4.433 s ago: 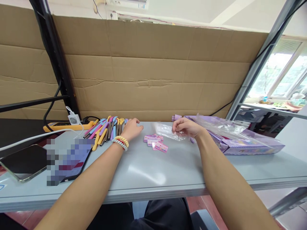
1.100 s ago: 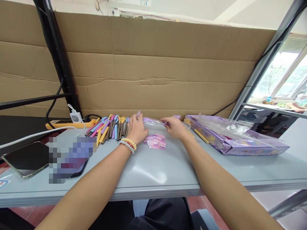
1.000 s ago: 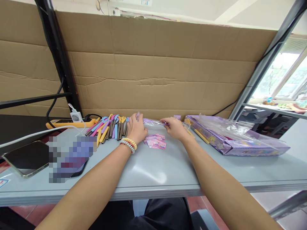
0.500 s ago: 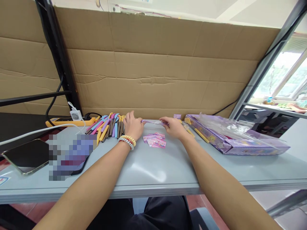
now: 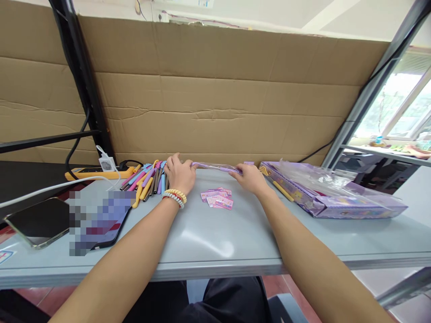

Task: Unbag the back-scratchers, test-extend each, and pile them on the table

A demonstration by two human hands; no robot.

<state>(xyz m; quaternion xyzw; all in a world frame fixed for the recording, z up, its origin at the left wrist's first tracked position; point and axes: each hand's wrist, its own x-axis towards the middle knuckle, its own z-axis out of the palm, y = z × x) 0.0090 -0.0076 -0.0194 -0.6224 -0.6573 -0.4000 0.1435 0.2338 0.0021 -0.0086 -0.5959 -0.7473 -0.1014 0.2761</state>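
Between my two hands a clear plastic bag (image 5: 215, 166) with a long purple strip along it is stretched above the far part of the table. My left hand (image 5: 181, 176) pinches its left end, beside a bundle of back scratchers (image 5: 148, 181) with coloured handles and dark rods. The right end is gripped by my right hand (image 5: 251, 178), thumb and fingers closed. Whether the purple strip is part of the bag or lies inside it, I cannot tell. Several small pink and purple cards (image 5: 217, 198) lie loosely overlapped on the table, below and between the hands.
To the right stands a shallow purple box (image 5: 353, 211) with clear plastic film (image 5: 313, 177) on top. A yellow back scratcher (image 5: 283, 190) rests against its left side. Two phones (image 5: 37, 222), a white cable (image 5: 67, 185) and a yellow power strip (image 5: 90, 174) are at the left.
Earlier my right hand held a loose clear bag and my left reached to the bundle. Now both hold the stretched bag. In the last second, my left hand shifted left and my right hand right.
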